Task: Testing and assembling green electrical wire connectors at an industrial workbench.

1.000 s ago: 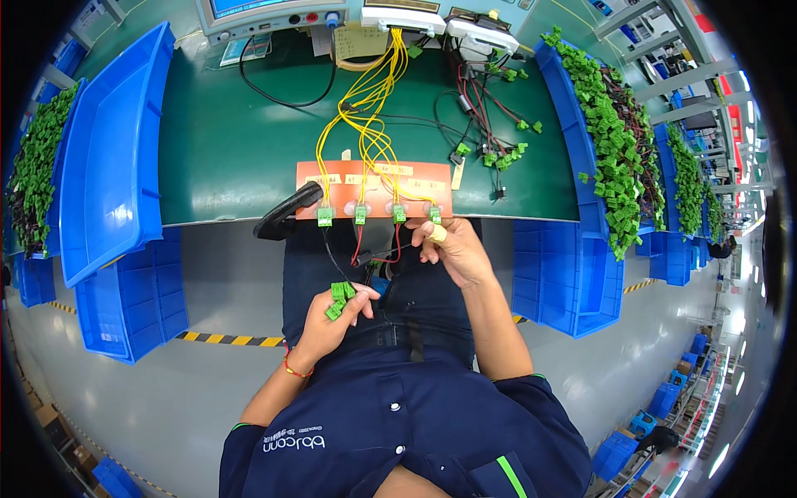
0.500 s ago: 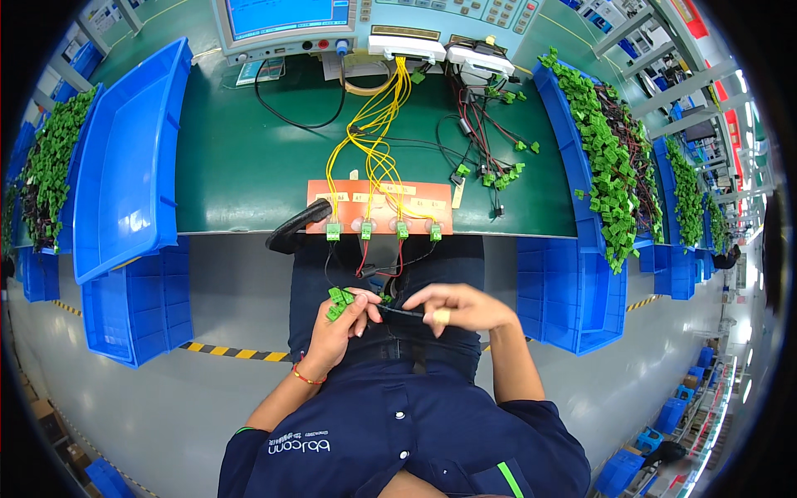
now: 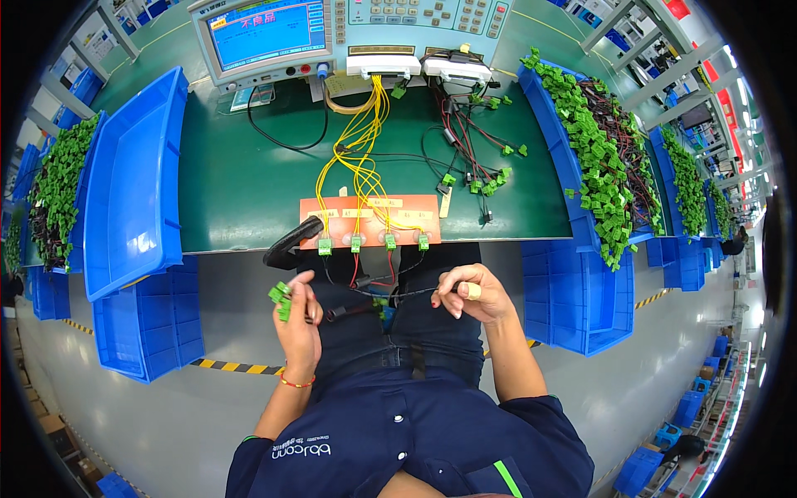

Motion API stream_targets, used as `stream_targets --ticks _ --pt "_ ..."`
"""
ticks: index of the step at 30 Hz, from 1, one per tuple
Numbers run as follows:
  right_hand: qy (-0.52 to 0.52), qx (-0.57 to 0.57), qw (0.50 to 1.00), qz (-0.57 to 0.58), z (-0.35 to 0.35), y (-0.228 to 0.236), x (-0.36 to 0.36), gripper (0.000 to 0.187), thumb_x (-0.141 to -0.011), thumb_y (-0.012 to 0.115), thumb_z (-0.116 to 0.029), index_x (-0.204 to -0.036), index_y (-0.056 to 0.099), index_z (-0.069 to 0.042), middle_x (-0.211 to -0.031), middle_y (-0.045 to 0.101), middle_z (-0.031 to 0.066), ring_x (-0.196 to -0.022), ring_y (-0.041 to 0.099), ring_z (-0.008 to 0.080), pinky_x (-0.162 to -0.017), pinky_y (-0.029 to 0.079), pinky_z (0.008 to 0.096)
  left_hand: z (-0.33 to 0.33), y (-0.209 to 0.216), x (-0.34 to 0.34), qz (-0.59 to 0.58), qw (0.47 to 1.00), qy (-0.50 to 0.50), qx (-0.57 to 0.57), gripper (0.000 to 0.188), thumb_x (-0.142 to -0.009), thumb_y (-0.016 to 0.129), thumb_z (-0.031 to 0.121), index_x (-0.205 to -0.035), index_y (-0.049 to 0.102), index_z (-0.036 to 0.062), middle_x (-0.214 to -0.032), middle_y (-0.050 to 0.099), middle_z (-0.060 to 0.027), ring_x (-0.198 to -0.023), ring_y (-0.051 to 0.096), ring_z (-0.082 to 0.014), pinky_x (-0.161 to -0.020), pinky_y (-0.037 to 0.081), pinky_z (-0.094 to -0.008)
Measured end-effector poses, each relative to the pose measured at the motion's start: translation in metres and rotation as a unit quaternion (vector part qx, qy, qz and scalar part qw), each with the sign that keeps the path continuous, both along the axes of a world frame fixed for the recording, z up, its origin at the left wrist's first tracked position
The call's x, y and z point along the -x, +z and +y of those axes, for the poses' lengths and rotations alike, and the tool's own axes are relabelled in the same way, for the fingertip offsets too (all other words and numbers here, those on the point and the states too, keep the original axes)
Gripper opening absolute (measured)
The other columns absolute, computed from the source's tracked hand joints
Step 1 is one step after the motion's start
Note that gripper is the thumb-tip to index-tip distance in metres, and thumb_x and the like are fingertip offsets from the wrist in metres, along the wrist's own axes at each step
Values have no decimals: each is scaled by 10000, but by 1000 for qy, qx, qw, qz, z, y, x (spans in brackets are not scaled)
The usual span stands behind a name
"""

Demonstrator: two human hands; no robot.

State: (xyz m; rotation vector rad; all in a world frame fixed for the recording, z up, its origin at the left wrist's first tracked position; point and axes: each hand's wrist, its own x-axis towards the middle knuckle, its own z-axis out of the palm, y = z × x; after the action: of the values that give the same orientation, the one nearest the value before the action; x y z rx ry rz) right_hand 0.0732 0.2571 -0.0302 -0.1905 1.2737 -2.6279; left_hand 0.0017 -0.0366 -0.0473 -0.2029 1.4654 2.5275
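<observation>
My left hand point(image 3: 300, 328) is closed around green terminal connectors point(image 3: 284, 300), which stick out between thumb and fingers. A dark cable point(image 3: 353, 310) runs from that hand over my lap, with a blurred green piece near its far end. My right hand point(image 3: 480, 294) has its fingertips pinched on a thin black cable point(image 3: 411, 294). Leftward, this cable meets red and black leads hanging from green plugs point(image 3: 355, 244) on the front edge of an orange test board point(image 3: 369, 214). Yellow wires point(image 3: 369, 158) join the board to the tester point(image 3: 415, 33).
An empty-looking blue bin point(image 3: 133, 183) stands at the left. At the right, another blue bin point(image 3: 594, 158) is heaped with green connectors and dark leads. A loose wire bundle point(image 3: 473, 158) lies on the green table point(image 3: 232, 183). A black handle-like part point(image 3: 290, 245) overhangs the table edge.
My hands have moved apart: the left one went left with the green connectors, the right one slightly up, now pinching the cable. The tester's screen now shows large red characters.
</observation>
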Motion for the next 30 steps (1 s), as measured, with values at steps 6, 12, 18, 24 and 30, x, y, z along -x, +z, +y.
stream_targets --ticks 6,12,18,24,30 --pt "9 46 999 -17 -3 -8 -13 348 -984 534 -225 -1090 642 89 -687 555 67 -582 565 173 -838 485 424 29 7 13 76 992 -88 51 387 -1049 429 267 -1147 619 -56 -1048 682 -131 -1003 629 -183 -922 466 -330" --pt "-31 -119 985 -118 -4 2 -11 335 -989 531 -222 -1099 650 71 -706 600 73 -649 598 165 -830 506 335 45 22 12 12 986 -165 -30 397 -1048 429 306 -1089 623 -37 -793 656 -74 -661 589 -112 -643 469 -242" --pt "-36 -359 929 -78 -27 5 7 292 -986 534 -189 -1157 639 23 -880 655 37 -869 596 130 -873 461 294 51 23 14 -47 980 -179 -69 331 -1043 456 276 -1041 631 -5 -606 395 56 -532 324 -34 -498 263 -221" --pt "-33 -78 993 -84 -66 11 24 364 -986 514 -193 -1284 530 16 -930 620 48 -932 591 157 -955 440 315 45 26 11 -51 979 -178 -90 274 -1039 469 231 -905 588 24 -562 270 96 -462 200 -21 -440 161 -236" --pt "43 -51 990 -126 -70 16 9 325 -1045 415 -254 -972 597 5 -539 301 -72 -456 290 52 -620 489 307 28 25 -21 -68 949 -292 -94 298 -1045 460 251 -916 578 11 -549 278 87 -448 222 -34 -448 187 -246"
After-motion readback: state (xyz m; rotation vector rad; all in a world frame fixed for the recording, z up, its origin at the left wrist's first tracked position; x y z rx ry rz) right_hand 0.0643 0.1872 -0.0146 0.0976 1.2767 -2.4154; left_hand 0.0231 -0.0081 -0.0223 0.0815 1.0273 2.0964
